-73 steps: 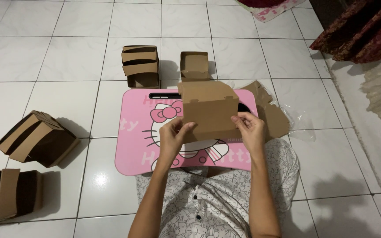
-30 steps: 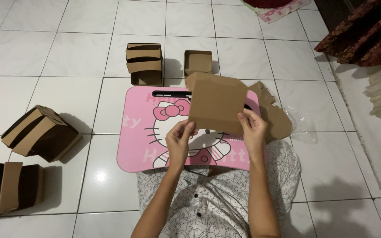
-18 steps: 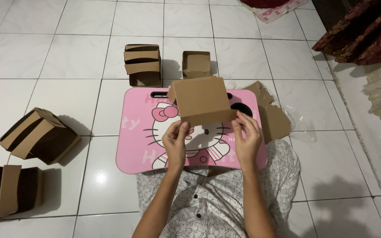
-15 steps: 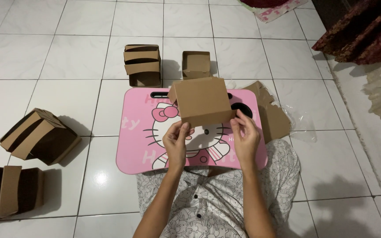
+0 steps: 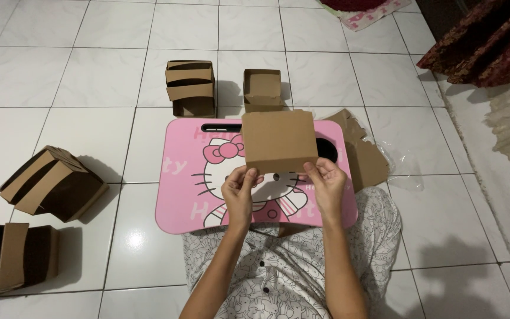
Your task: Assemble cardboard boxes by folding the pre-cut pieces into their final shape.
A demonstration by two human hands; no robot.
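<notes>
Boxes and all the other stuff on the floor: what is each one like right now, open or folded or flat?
Brown box: folded up, held over the tray by both hands.
Left hand: pinching its lower left corner.
Right hand: pinching its lower right corner.
Pink lap tray: flat on the lap.
Small box: open on top.
Flat cardboard: unfolded, beside tray.

a home floor: white glossy tiles (image 5: 90, 77), pink cartoon lap desk (image 5: 184, 183), dark red rug (image 5: 485, 41) alongside
</notes>
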